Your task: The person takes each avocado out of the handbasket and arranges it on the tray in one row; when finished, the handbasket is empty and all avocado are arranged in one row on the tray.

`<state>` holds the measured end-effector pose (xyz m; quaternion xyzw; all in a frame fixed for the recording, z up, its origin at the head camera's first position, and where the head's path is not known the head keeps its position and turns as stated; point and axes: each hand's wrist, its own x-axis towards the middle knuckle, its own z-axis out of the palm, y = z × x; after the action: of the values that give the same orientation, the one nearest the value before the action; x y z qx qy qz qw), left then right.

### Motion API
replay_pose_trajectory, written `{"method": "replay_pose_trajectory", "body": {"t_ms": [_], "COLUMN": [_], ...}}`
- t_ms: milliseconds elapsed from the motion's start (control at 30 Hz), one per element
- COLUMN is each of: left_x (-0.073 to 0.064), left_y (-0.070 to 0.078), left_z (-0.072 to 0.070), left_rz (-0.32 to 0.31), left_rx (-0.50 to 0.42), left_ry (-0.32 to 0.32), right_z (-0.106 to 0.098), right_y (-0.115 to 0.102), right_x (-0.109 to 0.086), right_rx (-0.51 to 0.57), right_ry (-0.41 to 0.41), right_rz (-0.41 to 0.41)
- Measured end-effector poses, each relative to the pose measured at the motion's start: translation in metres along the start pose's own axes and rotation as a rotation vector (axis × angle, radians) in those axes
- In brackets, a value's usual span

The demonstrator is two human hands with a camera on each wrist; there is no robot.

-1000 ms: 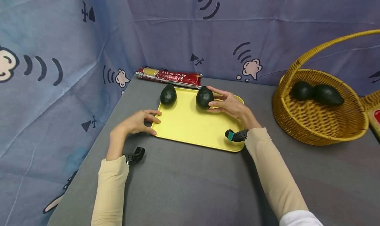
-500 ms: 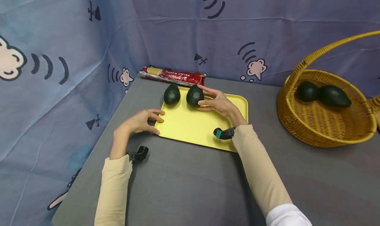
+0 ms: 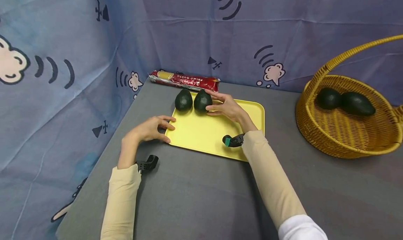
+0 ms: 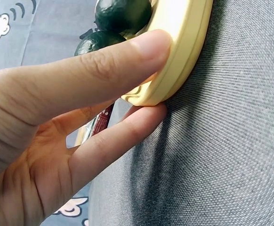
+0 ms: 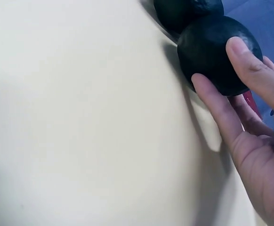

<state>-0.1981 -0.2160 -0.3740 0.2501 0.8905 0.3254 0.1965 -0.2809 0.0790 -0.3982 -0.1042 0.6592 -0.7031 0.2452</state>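
Observation:
Near the back left of a yellow tray, two dark green avocados stand side by side. My right hand holds the right avocado from its right side, thumb and fingers around it. In the right wrist view this avocado appears to touch the left avocado. The left avocado has no hand on it. My left hand grips the tray's left edge. In the left wrist view the thumb lies against the tray's rim, and a finger touches its corner.
A red pasta packet lies behind the tray, against the patterned cloth backdrop. To the right stands a yellow wicker basket with a tall handle and two more avocados inside. All rest on a grey table.
My right hand has moved left with its avocado, bringing it beside the other one. The left hand keeps its place at the tray's edge. The head view has shifted slightly.

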Motion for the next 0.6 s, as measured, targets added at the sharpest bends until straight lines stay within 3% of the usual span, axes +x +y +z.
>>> {"method": "replay_pose_trajectory", "body": {"t_ms": [600], "left_x": [0.0006], "left_y": [-0.0042], "left_z": [0.0021], "left_rz": [0.026], "left_rx": [-0.008], "left_ry": [0.010], "right_z": [0.0004], "right_y": [-0.0038], "right_x": [0.0022], "right_rx": [-0.015], "right_ry": [0.006], "right_rz": [0.020]}}
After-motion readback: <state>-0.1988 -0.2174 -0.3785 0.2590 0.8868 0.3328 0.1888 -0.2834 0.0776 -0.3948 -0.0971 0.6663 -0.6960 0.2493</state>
